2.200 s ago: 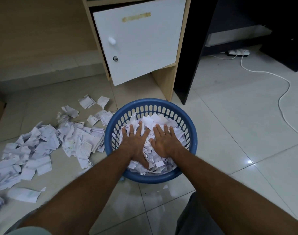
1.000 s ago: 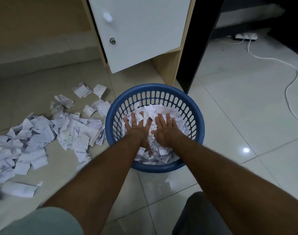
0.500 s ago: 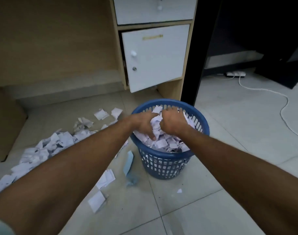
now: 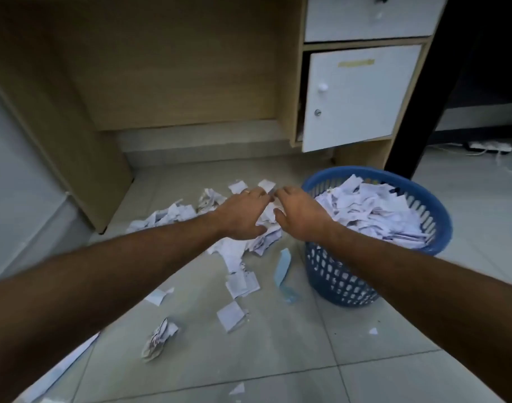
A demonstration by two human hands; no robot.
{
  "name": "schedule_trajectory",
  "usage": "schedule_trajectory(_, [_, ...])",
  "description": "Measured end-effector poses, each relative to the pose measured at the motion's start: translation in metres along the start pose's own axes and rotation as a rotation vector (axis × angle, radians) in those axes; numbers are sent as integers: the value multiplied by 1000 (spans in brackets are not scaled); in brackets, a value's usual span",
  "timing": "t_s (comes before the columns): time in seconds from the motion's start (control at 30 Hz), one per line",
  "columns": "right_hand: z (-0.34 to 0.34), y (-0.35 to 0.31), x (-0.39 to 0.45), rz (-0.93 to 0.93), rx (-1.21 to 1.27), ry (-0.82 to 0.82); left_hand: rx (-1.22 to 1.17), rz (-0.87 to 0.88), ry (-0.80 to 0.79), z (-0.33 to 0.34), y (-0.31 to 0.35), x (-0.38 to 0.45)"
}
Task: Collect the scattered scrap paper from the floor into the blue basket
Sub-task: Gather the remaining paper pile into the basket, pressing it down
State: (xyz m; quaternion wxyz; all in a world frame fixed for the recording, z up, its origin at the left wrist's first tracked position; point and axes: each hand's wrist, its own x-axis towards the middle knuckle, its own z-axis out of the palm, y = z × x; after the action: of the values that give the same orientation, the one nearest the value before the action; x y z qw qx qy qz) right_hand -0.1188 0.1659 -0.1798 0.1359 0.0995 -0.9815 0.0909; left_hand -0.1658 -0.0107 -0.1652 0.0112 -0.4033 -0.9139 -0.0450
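The blue basket [image 4: 339, 286] stands on the tiled floor at the right, heaped with white scrap paper [image 4: 374, 213]. To its left, more scrap paper [image 4: 237, 257] lies scattered over the floor. My left hand [image 4: 243, 216] and my right hand [image 4: 301, 216] hover side by side over that scattered pile, just left of the basket's rim. Both hands have relaxed, spread fingers and hold nothing. A crumpled scrap [image 4: 158, 338] and a flat piece [image 4: 231, 315] lie nearer to me.
A wooden desk with a white cabinet door [image 4: 356, 97] hanging ajar stands behind the basket. A black desk leg [image 4: 414, 112] is at its right. A light blue mask [image 4: 283, 269] lies beside the basket. A power strip [image 4: 490, 146] and cord sit far right.
Both hands pressed the paper down in the basket, then lifted out and moved left over the scattered paper on the floor. The camera view rose and swung left.
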Motion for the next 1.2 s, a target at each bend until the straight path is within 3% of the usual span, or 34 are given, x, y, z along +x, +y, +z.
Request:
schedule_trajectory(0.2, [82,-15,-20,40,86,-350,-46,-150,-251,78,-49,-40])
schedule_trajectory(0.53, [189,26,-42,205,88,-914,-115,-230,-735,196,-58,-46])
schedule_trajectory(0.63, [209,30,-44,192,68,-903,-73,-174,-769,217,-61,-45])
schedule_trajectory(0.8, [232,38,-47,116,167,-696,-1,-114,-734,240,-70,-46])
schedule_trajectory(1.0, [242,35,-56,145,319,-567,-362,-129,-505,253,-82,-54])
schedule_trajectory(1.2, [232,18,-47,115,367,-409,-381,-162,-447,242,-80,-67])
